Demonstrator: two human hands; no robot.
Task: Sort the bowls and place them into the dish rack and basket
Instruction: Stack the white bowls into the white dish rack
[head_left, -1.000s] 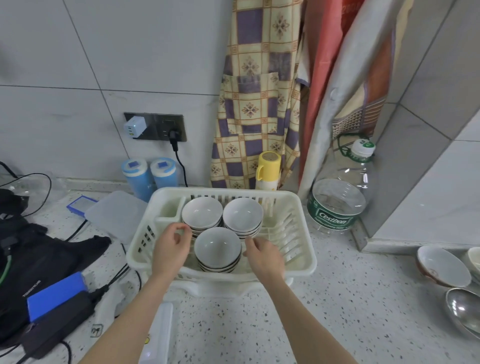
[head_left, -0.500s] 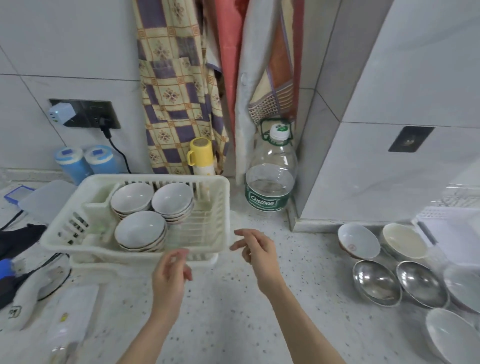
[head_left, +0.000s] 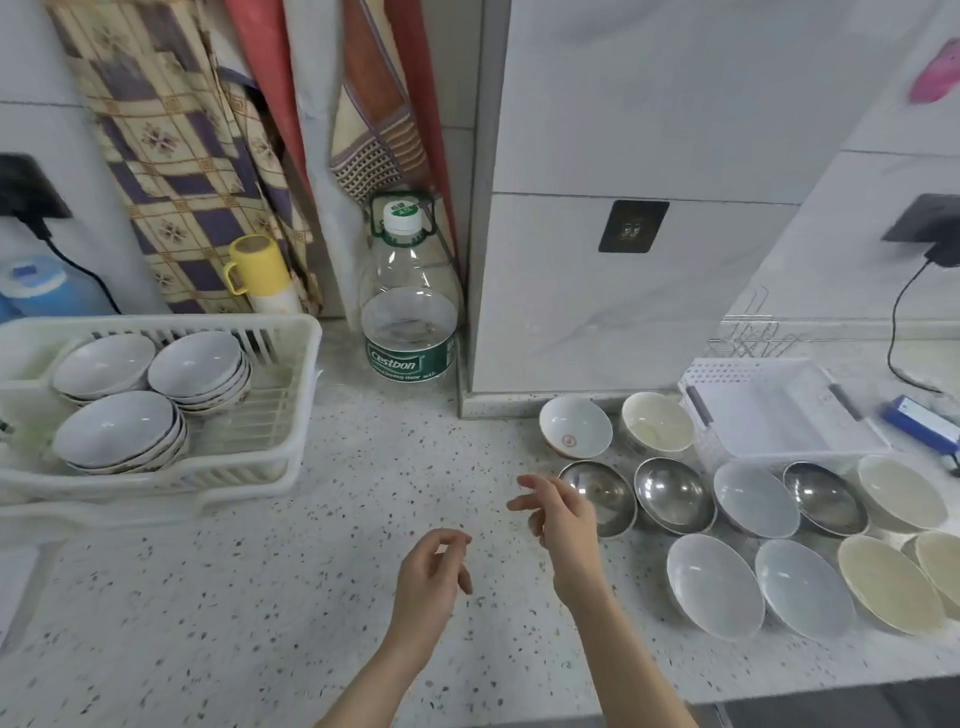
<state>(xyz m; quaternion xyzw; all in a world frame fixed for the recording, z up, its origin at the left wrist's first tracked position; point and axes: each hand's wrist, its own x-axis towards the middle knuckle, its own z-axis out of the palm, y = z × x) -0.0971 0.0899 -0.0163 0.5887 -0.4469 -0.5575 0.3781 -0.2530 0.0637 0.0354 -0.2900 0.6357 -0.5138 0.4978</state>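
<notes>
Your fingers hang loosely curled and hold nothing: the left hand (head_left: 431, 577) and right hand (head_left: 563, 514) hover over the counter (head_left: 322, 597) near its front edge. Just beside your right hand, loose bowls (head_left: 675, 493) crowd the counter's right end before the basket (head_left: 779, 410). The rack (head_left: 291, 415) at the left end holds three bowl stacks (head_left: 117, 428).

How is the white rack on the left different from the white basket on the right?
The dish rack holds three stacks of white bowls; the basket shows no bowls inside. The dish rack has slatted sides; the basket has small holes and dark handles. Both are white plastic and sit on the speckled counter.
</notes>
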